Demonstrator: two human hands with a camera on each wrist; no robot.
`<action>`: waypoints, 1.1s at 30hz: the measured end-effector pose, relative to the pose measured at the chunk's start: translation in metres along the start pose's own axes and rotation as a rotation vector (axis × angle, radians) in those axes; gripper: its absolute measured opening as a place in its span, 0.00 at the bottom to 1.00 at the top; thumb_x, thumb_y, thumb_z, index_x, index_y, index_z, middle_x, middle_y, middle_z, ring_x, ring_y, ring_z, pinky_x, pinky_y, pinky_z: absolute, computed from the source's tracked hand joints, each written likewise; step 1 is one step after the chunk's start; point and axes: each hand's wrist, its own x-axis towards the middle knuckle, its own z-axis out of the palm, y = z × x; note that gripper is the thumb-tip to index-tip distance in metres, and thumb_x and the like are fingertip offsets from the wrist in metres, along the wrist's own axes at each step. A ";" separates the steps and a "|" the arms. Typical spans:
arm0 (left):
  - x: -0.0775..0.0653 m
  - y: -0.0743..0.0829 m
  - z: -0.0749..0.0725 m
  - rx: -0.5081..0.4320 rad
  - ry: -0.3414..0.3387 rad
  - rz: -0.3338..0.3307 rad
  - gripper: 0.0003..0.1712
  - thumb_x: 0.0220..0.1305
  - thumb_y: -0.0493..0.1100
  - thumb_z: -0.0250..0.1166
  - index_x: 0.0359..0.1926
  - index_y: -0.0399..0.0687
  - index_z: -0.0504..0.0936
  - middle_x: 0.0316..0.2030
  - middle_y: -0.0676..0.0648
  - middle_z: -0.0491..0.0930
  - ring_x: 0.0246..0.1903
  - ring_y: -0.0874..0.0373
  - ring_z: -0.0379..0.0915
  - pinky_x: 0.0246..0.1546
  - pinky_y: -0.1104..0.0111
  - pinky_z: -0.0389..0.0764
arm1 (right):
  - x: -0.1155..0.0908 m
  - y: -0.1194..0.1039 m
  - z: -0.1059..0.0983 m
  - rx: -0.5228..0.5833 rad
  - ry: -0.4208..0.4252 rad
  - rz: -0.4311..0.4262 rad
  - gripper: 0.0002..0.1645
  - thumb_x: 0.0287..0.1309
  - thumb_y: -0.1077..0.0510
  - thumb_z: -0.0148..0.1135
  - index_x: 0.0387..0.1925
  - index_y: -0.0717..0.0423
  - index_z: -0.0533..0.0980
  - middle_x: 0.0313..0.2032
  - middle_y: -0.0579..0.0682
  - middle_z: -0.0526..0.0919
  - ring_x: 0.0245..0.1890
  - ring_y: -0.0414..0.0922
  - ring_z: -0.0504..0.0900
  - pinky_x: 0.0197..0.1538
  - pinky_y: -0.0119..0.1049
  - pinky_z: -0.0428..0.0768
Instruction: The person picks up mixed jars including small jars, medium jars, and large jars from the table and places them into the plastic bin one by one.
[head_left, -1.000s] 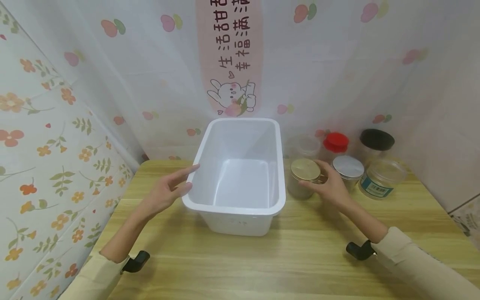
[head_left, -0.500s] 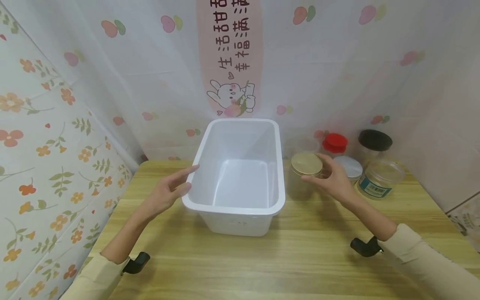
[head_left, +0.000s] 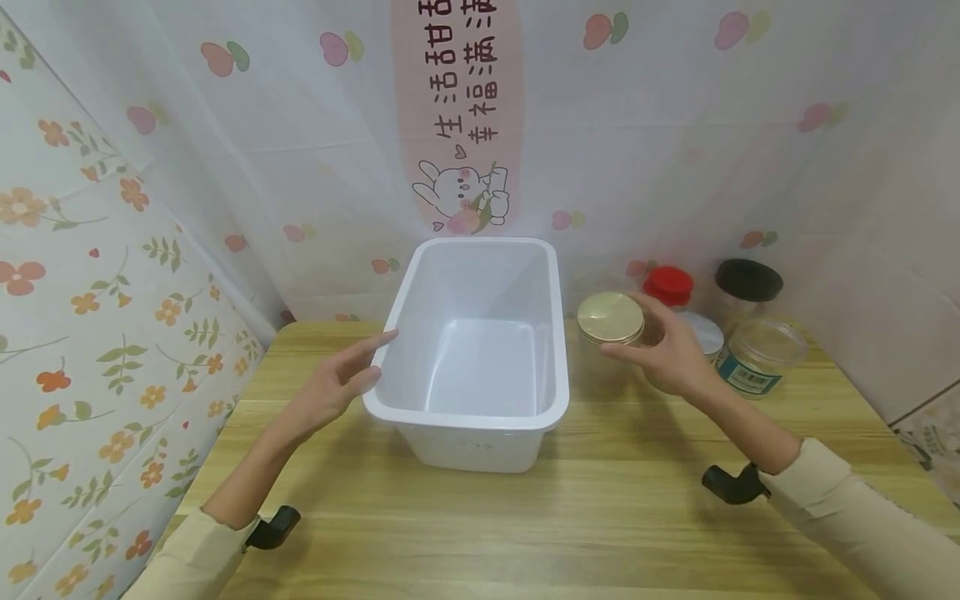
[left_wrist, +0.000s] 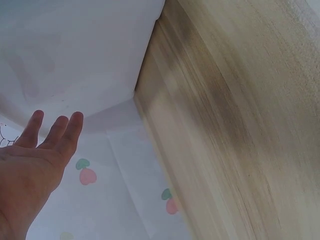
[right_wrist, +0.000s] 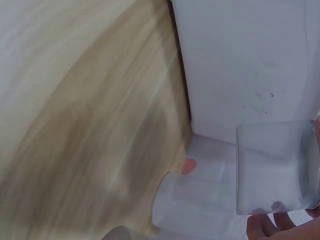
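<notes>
A clear jar [right_wrist: 275, 167] with a gold lid [head_left: 610, 317] is in my right hand [head_left: 671, 354], thumb and fingers around its upper part. In the right wrist view its base hangs above the table, beside the outer wall of the white plastic bin [head_left: 465, 422]. My left hand [head_left: 326, 392] rests on the bin's left rim with thumb and index fingertip. In the left wrist view several of its fingers [left_wrist: 67, 137] stretch out fairly straight by the bin's outside wall. I see only smooth white bottom inside the bin.
Behind and right of my right hand stand jars with a red lid [head_left: 669, 285], a black lid [head_left: 748, 280] and a silver lid [head_left: 703, 335]. A clear jar with a teal label [head_left: 750, 373] is beside them. Patterned curtains [head_left: 315, 167] close off the wooden table's back and left.
My right hand has raised the gold-lidded jar off the table, where it stood right of the bin. The left hand and the bin have stayed in place.
</notes>
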 end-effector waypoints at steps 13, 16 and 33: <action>0.001 -0.002 0.001 -0.018 -0.006 0.030 0.28 0.78 0.38 0.55 0.75 0.43 0.65 0.74 0.38 0.60 0.65 0.39 0.65 0.56 0.66 0.73 | 0.012 -0.015 -0.013 -0.042 0.058 -0.091 0.50 0.47 0.56 0.83 0.71 0.56 0.70 0.63 0.56 0.74 0.64 0.53 0.66 0.65 0.62 0.58; 0.002 -0.002 0.001 -0.020 -0.003 0.032 0.28 0.77 0.37 0.55 0.75 0.42 0.65 0.74 0.38 0.60 0.65 0.38 0.66 0.55 0.66 0.74 | 0.015 -0.017 -0.015 -0.045 0.057 -0.107 0.49 0.46 0.56 0.84 0.70 0.56 0.71 0.65 0.55 0.73 0.67 0.53 0.64 0.68 0.60 0.55; 0.002 -0.002 0.004 -0.031 -0.001 0.033 0.29 0.77 0.35 0.54 0.76 0.42 0.64 0.75 0.37 0.57 0.68 0.37 0.60 0.55 0.68 0.73 | 0.026 -0.052 -0.021 -0.027 0.053 -0.120 0.51 0.45 0.58 0.84 0.72 0.48 0.70 0.63 0.51 0.76 0.58 0.46 0.69 0.56 0.43 0.72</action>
